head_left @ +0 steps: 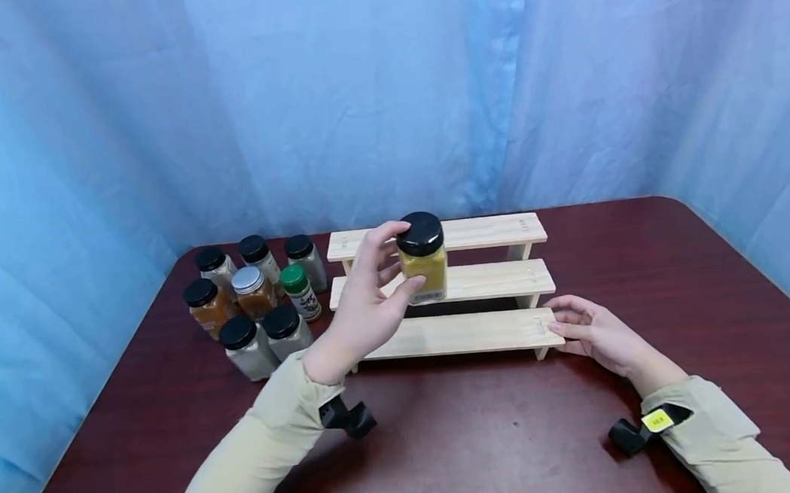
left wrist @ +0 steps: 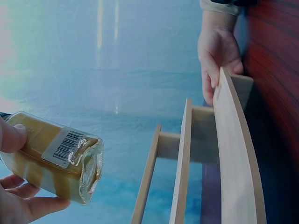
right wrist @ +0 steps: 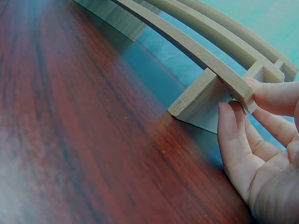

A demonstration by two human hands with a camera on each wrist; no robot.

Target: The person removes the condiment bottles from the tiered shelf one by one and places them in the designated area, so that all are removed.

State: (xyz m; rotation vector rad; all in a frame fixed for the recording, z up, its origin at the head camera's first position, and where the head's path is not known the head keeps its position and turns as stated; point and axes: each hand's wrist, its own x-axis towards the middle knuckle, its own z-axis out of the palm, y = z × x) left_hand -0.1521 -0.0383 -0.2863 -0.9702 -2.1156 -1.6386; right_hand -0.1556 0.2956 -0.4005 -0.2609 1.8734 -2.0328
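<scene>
My left hand (head_left: 374,300) holds a square glass spice jar (head_left: 427,275) of yellow powder with a black lid, raised in front of the three-tier wooden rack (head_left: 455,335). In the left wrist view the jar (left wrist: 56,158) is tilted, its barcode label showing, with thumb and fingers on either side. My right hand (head_left: 600,336) grips the right end of the rack's lowest board. The right wrist view shows the thumb on top of that board (right wrist: 187,51) and fingers beneath it. No jars stand on the visible parts of the tiers.
Left of the rack stand several spice jars, among them a green-capped shaker (head_left: 300,291), a silver-lidded jar (head_left: 254,291) and black-lidded jars (head_left: 248,350). Everything rests on a dark red wooden table (head_left: 488,437). Blue curtains (head_left: 359,105) hang behind and at both sides.
</scene>
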